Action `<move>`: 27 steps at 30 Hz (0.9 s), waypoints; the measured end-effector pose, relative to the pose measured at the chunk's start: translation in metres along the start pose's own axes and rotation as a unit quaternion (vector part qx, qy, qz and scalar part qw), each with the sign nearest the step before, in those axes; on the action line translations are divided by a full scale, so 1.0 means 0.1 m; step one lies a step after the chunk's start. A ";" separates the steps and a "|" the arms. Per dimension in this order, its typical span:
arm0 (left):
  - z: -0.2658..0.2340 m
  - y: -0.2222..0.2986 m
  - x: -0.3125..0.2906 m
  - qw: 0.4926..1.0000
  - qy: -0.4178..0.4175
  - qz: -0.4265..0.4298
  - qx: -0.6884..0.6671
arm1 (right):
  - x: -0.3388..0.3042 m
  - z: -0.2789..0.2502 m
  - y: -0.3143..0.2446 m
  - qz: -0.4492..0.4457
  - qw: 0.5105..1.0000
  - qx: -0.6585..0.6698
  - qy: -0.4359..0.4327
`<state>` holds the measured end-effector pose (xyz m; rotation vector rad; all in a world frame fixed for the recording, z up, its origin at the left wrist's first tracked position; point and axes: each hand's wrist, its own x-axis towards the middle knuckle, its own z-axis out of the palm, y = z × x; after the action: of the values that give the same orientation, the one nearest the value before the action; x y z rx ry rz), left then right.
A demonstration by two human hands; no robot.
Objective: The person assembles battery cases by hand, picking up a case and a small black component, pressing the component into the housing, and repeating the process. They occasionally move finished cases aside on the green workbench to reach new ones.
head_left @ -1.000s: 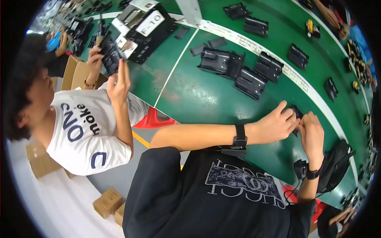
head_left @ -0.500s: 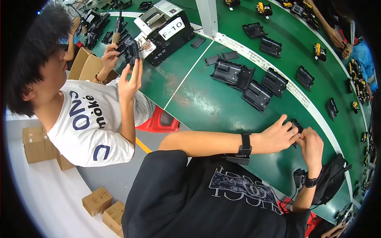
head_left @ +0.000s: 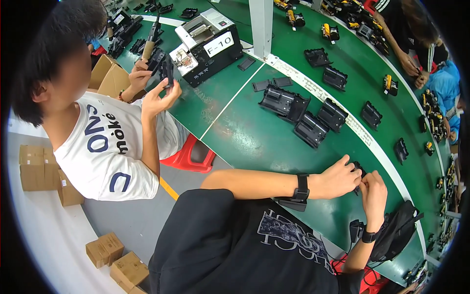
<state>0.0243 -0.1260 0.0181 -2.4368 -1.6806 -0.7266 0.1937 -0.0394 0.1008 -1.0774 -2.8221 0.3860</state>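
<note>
A small black plastic part (head_left: 360, 169) is between my hands above the green table's near side, mostly covered by fingers. My left hand (head_left: 337, 178) is closed on its left side, index finger raised. My right hand (head_left: 374, 195) pinches close against the part's near edge; what lies between those fingertips is hidden. Beyond them several black plastic housings lie on the table, among them a ribbed housing (head_left: 312, 130), another housing (head_left: 333, 114) and a larger one (head_left: 279, 101). Two flat black covers (head_left: 272, 84) rest behind these.
A co-worker in a white shirt (head_left: 115, 147) holds a black housing (head_left: 167, 71) by a black machine (head_left: 210, 49). A white post (head_left: 261, 29) rises from the table (head_left: 235, 139). A black backpack (head_left: 396, 230) lies right of my right hand. Yellow-black units (head_left: 330, 32) stand farther off.
My view has shifted slightly, so the table and its housings appear moved. Both my hands stay together at the small black part. The co-worker's hand has turned a little around the housing.
</note>
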 end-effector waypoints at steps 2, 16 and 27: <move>0.02 0.00 0.01 1.000 -0.004 -0.007 -0.010 | 0.03 -0.01 0.06 -0.010 1.000 -0.007 -0.011; 0.00 0.03 -0.08 1.000 -0.001 -0.017 -0.026 | -0.07 0.07 -0.09 -0.015 0.999 -0.040 -0.002; -0.03 -0.05 0.54 0.998 -0.036 0.008 -0.044 | -0.77 -0.43 0.25 0.161 0.983 -0.017 0.088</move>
<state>0.0341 -0.0791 0.0429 -2.5607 -1.6870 -0.7348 0.2744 -0.0642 0.1357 -1.5000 -2.5121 0.2532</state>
